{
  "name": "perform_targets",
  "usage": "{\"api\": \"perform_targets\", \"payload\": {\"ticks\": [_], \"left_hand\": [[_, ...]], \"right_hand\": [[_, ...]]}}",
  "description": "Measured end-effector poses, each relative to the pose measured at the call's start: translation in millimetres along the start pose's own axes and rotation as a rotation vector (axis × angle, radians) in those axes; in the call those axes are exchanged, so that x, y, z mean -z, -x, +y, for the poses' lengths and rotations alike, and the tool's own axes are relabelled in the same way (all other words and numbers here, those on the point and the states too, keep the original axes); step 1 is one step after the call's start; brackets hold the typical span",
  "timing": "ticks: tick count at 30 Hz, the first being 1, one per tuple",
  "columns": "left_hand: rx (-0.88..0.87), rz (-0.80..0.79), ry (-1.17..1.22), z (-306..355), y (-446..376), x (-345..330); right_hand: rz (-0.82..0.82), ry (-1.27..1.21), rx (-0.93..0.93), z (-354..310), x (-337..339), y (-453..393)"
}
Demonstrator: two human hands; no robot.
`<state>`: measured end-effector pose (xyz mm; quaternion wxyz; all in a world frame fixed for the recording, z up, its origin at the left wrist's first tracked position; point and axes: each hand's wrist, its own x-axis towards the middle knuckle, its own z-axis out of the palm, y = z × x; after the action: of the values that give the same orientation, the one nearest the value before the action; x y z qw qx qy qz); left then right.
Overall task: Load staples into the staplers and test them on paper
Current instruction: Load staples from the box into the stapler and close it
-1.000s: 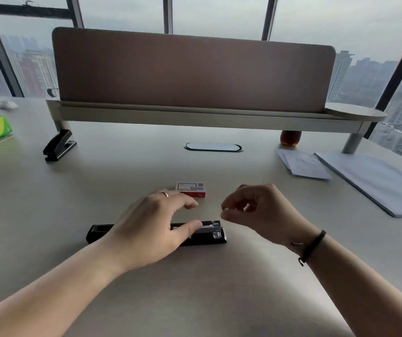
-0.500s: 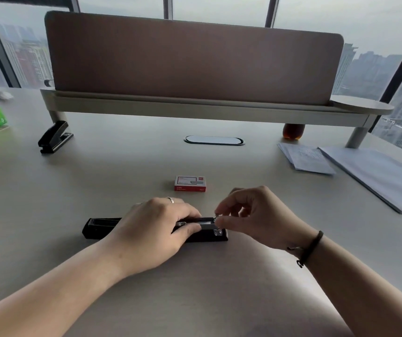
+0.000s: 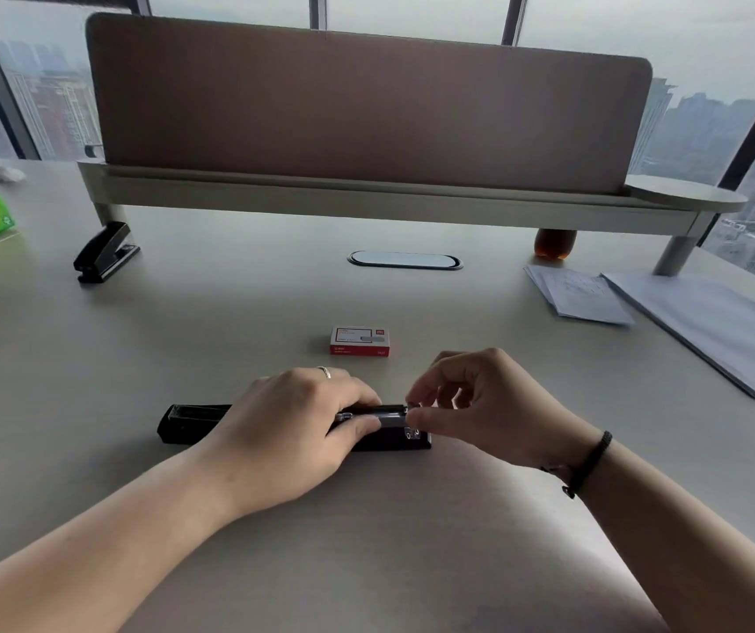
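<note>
The opened stapler (image 3: 293, 424) lies left-to-right on the desk (image 3: 92, 358), pinned under the left hand (image 3: 288, 431), whose thumb and fingers curl round it. The right hand (image 3: 480, 411) pinches at its right end, probably seating staples; what the pinch holds cannot be told.

Near stapler (image 3: 192, 422): we see a black stapler opened out flat, lying lengthwise left to right on the desk, its metal staple channel exposed at the right end.
Far stapler (image 3: 106, 252): we see a second black stapler, closed, at the far left of the desk.
Staple box (image 3: 359, 341): we see a small red and white box, shut, lying flat just behind the near stapler.
Paper (image 3: 713, 326): we see white sheets stacked flat at the far right.
</note>
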<state>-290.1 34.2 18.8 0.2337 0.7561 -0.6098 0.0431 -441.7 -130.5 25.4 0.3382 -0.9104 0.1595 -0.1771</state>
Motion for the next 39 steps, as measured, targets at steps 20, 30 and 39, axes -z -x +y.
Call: {"api": "perform_targets", "payload": {"ticks": [20, 30, 39], "left_hand": [[-0.002, -0.006, -0.016, 0.5, 0.2, 1.1], [-0.015, -0.013, -0.013, 1.1, 0.0, 2.2], [-0.009, -0.013, -0.023, 2.1, -0.2, 2.4]], "right_hand": [[-0.015, 0.109, 0.015, -2.1, 18.2, 3.2], [-0.081, 0.243, 0.185, -10.1, 13.0, 7.8], [-0.073, 0.356, 0.197, -8.1, 9.1, 8.0]]}}
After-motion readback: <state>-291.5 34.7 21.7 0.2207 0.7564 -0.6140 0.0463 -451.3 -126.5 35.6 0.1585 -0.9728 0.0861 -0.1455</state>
